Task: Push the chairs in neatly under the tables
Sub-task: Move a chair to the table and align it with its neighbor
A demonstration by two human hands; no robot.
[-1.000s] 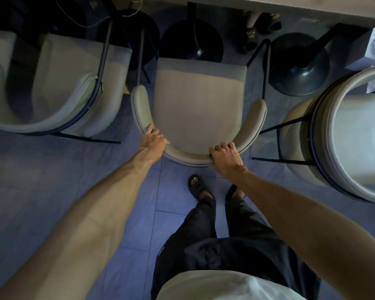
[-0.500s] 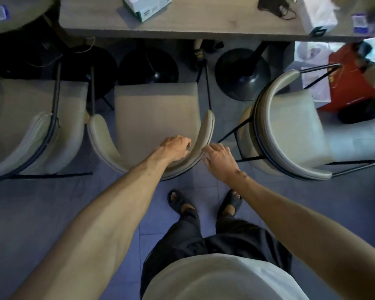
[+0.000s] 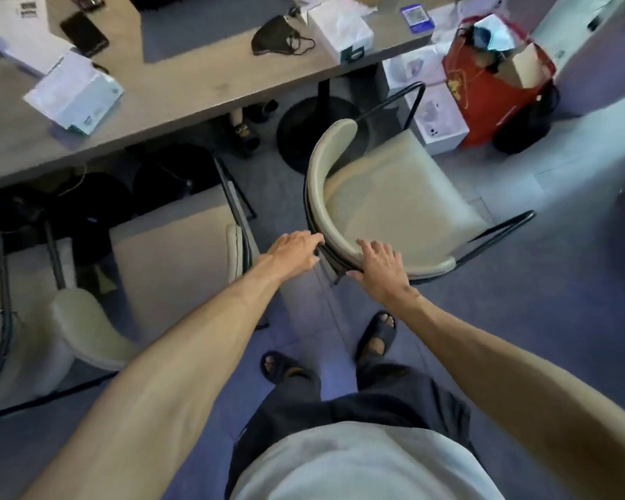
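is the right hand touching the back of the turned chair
Touching: in the head view the right hand lies flat on the curved backrest of the turned chair, palm down, fingers spread.

both hands, left hand; right hand, rest on angled chair backrest

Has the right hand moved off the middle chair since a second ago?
Yes. The right hand has gone rightward, off the middle chair by the table, onto the curved backrest of the turned chair. Its fingers lie flat there, no closed grip yet.

Grey-blue tiled floor; a red bag at one o'clock; a black face mask at twelve.
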